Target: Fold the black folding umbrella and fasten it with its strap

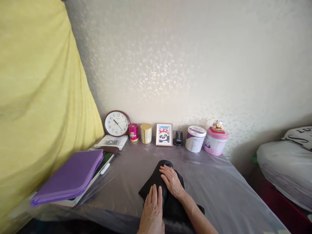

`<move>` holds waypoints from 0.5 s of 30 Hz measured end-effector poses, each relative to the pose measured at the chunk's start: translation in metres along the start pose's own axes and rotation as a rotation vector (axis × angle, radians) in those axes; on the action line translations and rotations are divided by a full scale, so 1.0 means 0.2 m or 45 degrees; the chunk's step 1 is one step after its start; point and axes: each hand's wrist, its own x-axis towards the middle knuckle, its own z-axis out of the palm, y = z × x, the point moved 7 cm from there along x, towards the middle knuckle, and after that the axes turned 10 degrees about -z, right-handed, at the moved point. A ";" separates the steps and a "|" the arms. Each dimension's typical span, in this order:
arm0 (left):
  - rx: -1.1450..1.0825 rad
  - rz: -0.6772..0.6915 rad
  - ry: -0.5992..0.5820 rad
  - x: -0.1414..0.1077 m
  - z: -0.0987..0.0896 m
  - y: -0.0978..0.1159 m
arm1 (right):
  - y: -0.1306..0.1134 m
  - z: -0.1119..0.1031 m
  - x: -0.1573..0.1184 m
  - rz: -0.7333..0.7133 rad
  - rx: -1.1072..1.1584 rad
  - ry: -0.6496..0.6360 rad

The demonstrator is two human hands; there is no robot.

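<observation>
A black piece of cloth or soft leather-like material [175,208] lies bunched on the covered table at the front middle; its exact kind cannot be made out. My left hand [153,206] rests on its near left part, palm down, fingers stretched forward. Farther up and to the right, my right hand [171,180] lies flat over the upper part, its fingers pointing left. Both hands press on the material without gripping it. Parts of it are hidden under the hands and the right forearm.
A purple zip folder [70,177] lies on papers at the left, near a white pen-like object [105,168]. Along the wall stand a clock [117,123], a pink tin [133,132], a yellow tin [146,134], a panda picture frame [164,135], a black stand [178,138], and tubs [195,139].
</observation>
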 end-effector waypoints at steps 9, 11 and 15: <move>0.170 -0.199 -0.197 -0.02 -0.15 0.04 | 0.28 -0.03 0.16 0.356 -0.245 0.104; 0.166 -0.227 -0.200 -0.03 -0.17 0.04 | 0.20 -0.09 0.12 0.360 -0.263 0.210; 0.136 -0.252 -0.176 -0.02 -0.16 0.02 | -0.06 -0.10 0.02 0.031 -0.081 0.188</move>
